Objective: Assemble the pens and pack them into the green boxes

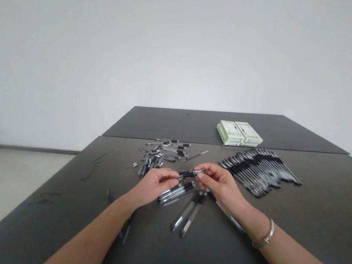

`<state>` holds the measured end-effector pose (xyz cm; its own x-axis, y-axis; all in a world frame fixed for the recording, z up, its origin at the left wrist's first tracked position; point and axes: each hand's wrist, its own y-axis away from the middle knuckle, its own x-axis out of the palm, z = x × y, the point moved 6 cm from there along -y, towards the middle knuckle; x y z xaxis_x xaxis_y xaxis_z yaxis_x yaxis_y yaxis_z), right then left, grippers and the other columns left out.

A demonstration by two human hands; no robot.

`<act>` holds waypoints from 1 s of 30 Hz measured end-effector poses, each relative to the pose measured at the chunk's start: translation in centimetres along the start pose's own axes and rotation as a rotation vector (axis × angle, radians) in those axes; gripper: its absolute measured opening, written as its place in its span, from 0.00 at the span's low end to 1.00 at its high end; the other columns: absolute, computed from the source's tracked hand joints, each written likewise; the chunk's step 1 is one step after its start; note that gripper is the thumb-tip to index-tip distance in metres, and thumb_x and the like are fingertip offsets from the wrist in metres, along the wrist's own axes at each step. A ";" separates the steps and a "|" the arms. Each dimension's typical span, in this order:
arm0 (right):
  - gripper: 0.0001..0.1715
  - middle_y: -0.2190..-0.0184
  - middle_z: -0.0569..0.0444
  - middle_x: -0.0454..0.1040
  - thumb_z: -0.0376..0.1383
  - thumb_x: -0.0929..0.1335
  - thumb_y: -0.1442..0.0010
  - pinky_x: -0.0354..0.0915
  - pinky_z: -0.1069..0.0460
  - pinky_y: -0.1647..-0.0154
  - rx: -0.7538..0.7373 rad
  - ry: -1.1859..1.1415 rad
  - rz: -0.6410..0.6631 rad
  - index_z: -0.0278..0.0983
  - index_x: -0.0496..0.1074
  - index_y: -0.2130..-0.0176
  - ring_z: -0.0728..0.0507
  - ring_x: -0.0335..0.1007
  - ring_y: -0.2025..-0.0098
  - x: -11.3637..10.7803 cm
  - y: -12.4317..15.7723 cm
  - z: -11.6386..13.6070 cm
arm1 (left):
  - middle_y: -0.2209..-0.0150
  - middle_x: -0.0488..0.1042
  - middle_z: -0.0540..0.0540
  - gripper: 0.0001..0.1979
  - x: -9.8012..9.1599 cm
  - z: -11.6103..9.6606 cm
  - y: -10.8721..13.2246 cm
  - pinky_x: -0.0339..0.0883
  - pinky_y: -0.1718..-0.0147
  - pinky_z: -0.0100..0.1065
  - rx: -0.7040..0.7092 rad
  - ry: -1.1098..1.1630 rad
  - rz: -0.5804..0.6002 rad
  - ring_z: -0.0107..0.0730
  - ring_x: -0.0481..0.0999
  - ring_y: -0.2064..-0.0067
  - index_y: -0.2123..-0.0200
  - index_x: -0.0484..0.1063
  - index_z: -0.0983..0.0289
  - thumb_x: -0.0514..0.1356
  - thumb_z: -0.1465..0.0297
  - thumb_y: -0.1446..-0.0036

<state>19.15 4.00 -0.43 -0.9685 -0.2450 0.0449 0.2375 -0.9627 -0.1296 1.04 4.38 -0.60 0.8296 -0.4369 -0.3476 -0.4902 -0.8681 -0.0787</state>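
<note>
Pen (191, 173), clear barrel with black section: one piece, held crosswise between both hands above a dark table (63, 220), its middle partly hidden by the fingers.

Left hand (155, 185): fingers (170, 174) closed on the pen's left end, hand clear of the table.
Right hand (220, 185): fingers (205, 172) pinched on the right end, the two hands close together; silver bangle (264, 234) on the wrist.

Nearby on the table:
- Small group of clear pens (175, 192), side by side, just below the left hand.
- Two loose pens (189, 213), angled, lying below and between the hands.
- Single pen (230, 217), running out from under the right hand.
- Dark pens (126, 228), by the left forearm, partly hidden.

Further out:
- Heap of pen parts (161, 157) (barrels, black pieces, thin refills), beyond the left hand, loosely scattered.
- Long overlapping row of black-and-clear pens (258, 172), laid parallel, off to the right.
- Two stacks of pale green boxes (239, 133), side by side on the far table section, just past the seam.
</note>
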 end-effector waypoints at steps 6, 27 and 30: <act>0.18 0.75 0.57 0.72 0.45 0.74 0.48 0.62 0.55 0.74 0.068 -0.117 0.059 0.36 0.76 0.61 0.52 0.62 0.76 1.2 0.1 -1.0 | 0.63 0.77 0.57 0.19 1.4 -0.3 0.1 0.66 0.63 0.32 0.010 0.090 0.096 0.35 0.74 0.62 0.61 0.77 0.69 0.62 0.58 0.44; 0.14 0.69 0.45 0.79 0.36 0.60 0.36 0.60 0.51 0.67 0.022 1.422 -0.051 0.34 0.73 0.63 0.40 0.75 0.65 -7.3 -2.0 0.6 | 0.84 0.66 0.46 0.12 -2.1 1.4 0.2 0.61 0.77 0.29 -0.089 -0.114 -0.244 0.28 0.67 0.79 0.61 0.77 0.66 0.57 0.66 0.44; 0.12 0.64 0.41 0.79 0.35 0.62 0.37 0.61 0.50 0.64 0.086 1.551 -0.011 0.33 0.72 0.60 0.37 0.76 0.61 -7.2 -1.7 0.1 | 0.84 0.67 0.46 0.13 -2.3 1.3 0.2 0.60 0.78 0.28 -0.102 -0.160 -0.276 0.27 0.65 0.81 0.62 0.78 0.65 0.57 0.66 0.44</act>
<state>25.74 7.43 -0.39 -0.0832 0.0643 -0.9945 0.1815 -0.9802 -0.0785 -1.28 5.52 -1.05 0.8707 -0.1464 -0.4695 -0.2167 -0.9712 -0.0989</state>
